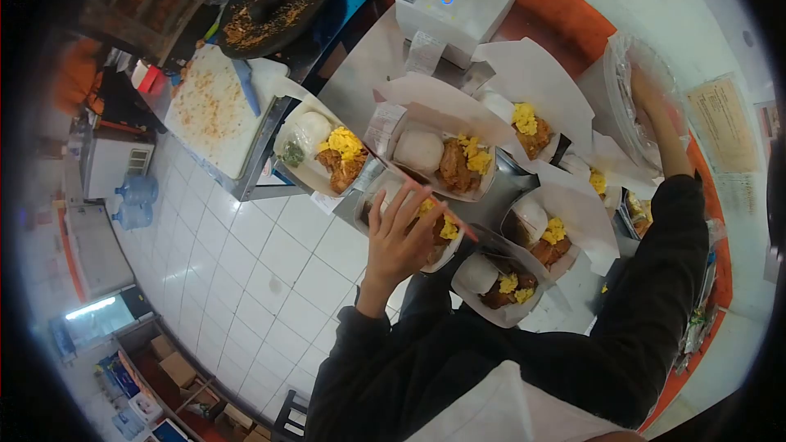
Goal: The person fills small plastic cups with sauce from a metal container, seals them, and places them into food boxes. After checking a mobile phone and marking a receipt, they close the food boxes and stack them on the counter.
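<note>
My left hand (399,233), fingers stretched out and apart, lies over an open food box (366,211) at the counter's near edge. Its fingertips are right at the raised lid (458,225) of that box, which is seen nearly edge-on. Scrambled egg and browned meat show past the fingers. My right hand (644,86) reaches into a tub (604,74) lined with clear plastic, its fingers hidden inside. Around my hands stand several open paper boxes with rice, egg and meat, among them one box (487,184) in the middle and another (524,317) close to my body.
A white label printer (458,0) with paper hanging from it stands at the back. To the left are a crumb-covered cutting board (205,115), a blue-handled knife (247,88) and a stone mortar (274,8). Tiled floor (270,254) lies below left; a wall (741,57) closes the right side.
</note>
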The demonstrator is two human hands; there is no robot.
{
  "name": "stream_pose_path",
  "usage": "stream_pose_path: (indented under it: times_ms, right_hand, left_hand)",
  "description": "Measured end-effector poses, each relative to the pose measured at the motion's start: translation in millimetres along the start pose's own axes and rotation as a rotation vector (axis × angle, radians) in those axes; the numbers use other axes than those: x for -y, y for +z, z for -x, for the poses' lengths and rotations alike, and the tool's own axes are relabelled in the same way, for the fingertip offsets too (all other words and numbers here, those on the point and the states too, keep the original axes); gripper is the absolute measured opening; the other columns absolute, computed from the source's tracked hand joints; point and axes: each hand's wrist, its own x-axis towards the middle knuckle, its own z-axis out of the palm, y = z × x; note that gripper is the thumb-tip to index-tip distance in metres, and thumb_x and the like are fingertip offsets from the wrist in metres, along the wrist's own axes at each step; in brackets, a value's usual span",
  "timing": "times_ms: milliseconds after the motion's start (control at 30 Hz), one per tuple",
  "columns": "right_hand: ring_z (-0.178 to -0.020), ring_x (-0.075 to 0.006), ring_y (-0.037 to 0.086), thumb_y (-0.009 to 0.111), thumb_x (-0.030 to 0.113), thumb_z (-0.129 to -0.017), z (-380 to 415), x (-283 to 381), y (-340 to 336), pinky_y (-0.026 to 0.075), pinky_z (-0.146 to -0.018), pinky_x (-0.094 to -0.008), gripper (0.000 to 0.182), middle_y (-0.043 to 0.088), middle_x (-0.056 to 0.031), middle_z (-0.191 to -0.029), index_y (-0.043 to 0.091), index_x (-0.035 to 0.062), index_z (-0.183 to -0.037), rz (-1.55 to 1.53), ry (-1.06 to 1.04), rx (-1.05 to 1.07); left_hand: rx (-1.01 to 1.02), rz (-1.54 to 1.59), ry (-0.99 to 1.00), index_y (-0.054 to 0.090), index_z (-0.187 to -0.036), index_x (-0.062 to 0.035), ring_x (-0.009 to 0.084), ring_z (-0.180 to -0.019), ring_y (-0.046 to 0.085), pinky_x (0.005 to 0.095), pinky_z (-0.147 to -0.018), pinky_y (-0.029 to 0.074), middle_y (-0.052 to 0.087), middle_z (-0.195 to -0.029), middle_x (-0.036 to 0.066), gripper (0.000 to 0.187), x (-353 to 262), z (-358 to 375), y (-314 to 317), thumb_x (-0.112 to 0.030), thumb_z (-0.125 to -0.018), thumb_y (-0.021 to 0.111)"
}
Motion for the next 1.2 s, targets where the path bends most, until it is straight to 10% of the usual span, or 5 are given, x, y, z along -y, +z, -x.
stream_pose_path:
  times_ms: [500, 633, 867, 1100, 1200]
  right_hand:
    - [-0.053, -0.0078, 0.035, 0.069, 0.034, -0.084, 74, -7, -43, 0.033, -0.052, -0.0279, 0.049, 0.036, 0.0048, -0.053, 0.039, 0.0083, -0.055, -0.673, 0.106, -0.124]
    - [-0.06, -0.0103, 0.047, 0.066, 0.024, -0.085, 95, 27, -71, 0.04, -0.055, -0.0274, 0.027, 0.055, -0.0006, -0.064, 0.059, 0.002, -0.072, -0.79, -0.082, -0.831]
    - [-0.08, -0.03, 0.063, 0.065, 0.028, -0.083, 138, 265, -55, 0.049, -0.07, -0.0406, 0.034, 0.065, -0.0104, -0.092, 0.054, 0.0124, -0.111, -0.579, -0.697, 0.052]
    - [-0.098, -0.0309, 0.06, 0.06, 0.032, -0.084, 100, 371, 34, 0.047, -0.081, -0.0433, 0.041, 0.065, -0.0108, -0.098, 0.051, 0.016, -0.122, -0.105, -0.978, 0.172]
    - [-0.107, -0.024, 0.057, 0.063, 0.029, -0.082, 121, 339, 9, 0.046, -0.089, -0.0404, 0.042, 0.061, -0.007, -0.113, 0.054, 0.0161, -0.122, -0.182, -1.117, -0.663]
  left_hand:
    - [-0.083, 0.104, 0.01, 0.059, -0.118, -0.0171, 0.0307, -0.127, 0.04, 0.0496, -0.106, 0.027, 0.051, -0.129, 0.007, 0.043, -8, -8, 2, -0.007, -0.076, 0.061]
    - [-0.085, 0.089, -0.039, 0.058, -0.12, -0.0171, 0.0307, -0.128, 0.04, 0.0496, -0.106, 0.026, 0.05, -0.13, 0.007, 0.045, -12, -11, -2, -0.006, -0.076, 0.06]
    - [-0.129, 0.136, 0.012, 0.056, -0.122, -0.0169, 0.0301, -0.13, 0.038, 0.0482, -0.108, 0.025, 0.046, -0.135, 0.008, 0.052, 2, 5, 19, -0.005, -0.072, 0.062]
    - [-0.115, 0.407, -0.099, 0.054, -0.125, -0.0161, 0.0301, -0.13, 0.037, 0.0484, -0.108, 0.025, 0.045, -0.137, 0.01, 0.051, 8, 26, 36, -0.006, -0.075, 0.062]
    - [-0.013, 0.37, -0.151, 0.053, -0.125, -0.0145, 0.0317, -0.129, 0.038, 0.0481, -0.107, 0.025, 0.044, -0.137, 0.012, 0.048, 1, 21, 28, -0.008, -0.079, 0.06]
